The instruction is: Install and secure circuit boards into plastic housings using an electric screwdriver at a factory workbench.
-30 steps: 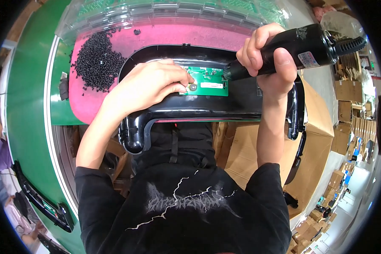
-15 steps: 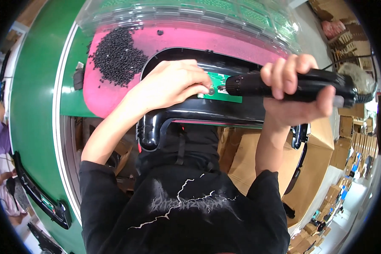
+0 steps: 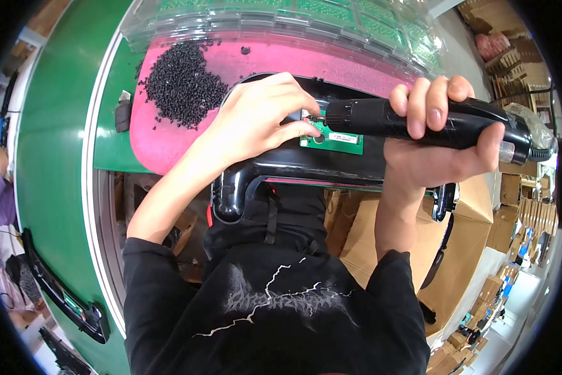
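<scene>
My right hand [image 3: 427,164] is wrapped round a black electric screwdriver [image 3: 368,117], held level with its bit pointing left. Below the bit lies a small green circuit board [image 3: 332,145] with a white label and a round dark part. The board sits inside a long curved black plastic housing [image 3: 312,170]. My left hand [image 3: 259,119] reaches over the housing's left part. Its thumb and forefinger come together around the bit's tip at the board's upper left. Whatever is between those fingertips is too small and too covered to make out.
A pile of small black screws [image 3: 184,84] lies on the pink mat [image 3: 144,147]. Clear plastic trays [image 3: 281,25] with green boards stand behind it. A dark roll [image 3: 123,115] rests left of the mat. Another black housing [image 3: 62,290] is on the green table [image 3: 59,162]. Cardboard [image 3: 381,240] stands at lower right.
The screwdriver's tip has shifted left and slightly up, to my left fingertips. The board's white label now shows more. The whole view has slid slightly.
</scene>
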Demonstrator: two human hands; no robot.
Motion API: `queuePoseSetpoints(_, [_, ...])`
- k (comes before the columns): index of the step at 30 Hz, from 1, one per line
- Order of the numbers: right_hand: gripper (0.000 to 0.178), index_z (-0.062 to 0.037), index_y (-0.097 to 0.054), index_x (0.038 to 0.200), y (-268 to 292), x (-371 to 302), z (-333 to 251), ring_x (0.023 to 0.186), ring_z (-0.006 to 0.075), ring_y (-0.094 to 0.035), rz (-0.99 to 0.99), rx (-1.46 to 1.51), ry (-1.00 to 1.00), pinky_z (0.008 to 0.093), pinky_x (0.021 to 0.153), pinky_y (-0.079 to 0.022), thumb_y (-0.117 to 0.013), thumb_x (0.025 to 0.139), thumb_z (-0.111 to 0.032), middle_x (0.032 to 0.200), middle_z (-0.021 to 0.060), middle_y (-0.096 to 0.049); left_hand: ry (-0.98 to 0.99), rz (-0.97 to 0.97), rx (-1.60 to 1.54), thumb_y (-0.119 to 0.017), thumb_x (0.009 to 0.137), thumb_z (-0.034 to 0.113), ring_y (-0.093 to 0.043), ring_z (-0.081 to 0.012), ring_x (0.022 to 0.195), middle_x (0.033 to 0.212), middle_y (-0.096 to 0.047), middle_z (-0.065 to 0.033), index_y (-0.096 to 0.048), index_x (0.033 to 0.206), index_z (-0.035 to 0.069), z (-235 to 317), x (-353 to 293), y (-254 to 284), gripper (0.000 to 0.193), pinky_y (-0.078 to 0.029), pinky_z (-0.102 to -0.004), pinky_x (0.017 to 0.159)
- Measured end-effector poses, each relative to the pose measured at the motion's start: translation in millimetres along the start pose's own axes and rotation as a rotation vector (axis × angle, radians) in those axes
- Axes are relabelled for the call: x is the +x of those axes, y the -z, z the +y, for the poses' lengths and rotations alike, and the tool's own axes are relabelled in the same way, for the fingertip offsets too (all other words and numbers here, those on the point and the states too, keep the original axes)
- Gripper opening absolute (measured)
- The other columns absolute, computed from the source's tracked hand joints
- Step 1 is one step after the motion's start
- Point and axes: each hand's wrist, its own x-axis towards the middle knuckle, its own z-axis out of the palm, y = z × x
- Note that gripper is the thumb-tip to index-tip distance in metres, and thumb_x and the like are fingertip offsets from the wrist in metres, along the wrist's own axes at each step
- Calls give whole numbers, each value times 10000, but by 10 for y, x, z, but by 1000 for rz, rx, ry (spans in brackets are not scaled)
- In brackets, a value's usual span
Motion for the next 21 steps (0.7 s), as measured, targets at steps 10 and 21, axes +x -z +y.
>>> queuePoseSetpoints(10, [512, -51, -548, 946, 1, 51, 73, 506, 134, -410, -20, -242, -115, 309, 573, -354, -488, 880, -556, 645, 28, -485, 63, 205, 236, -668, 822, 119, -626, -245, 753, 797, -622, -61, -609, 861, 57, -106, -33, 6, 94, -518, -360, 630])
queuePoseSetpoints(21, [278, 29, -545, 943, 128, 45, 345, 499, 160, -483, -42, -171, -99, 293, 479, -430, -593, 896, -241, 621, 101, -522, 376, -20, 133, -632, 898, 177, -617, -342, 809, 845, -595, -136, -544, 912, 23, 17, 7, -12, 177, -488, -401, 690])
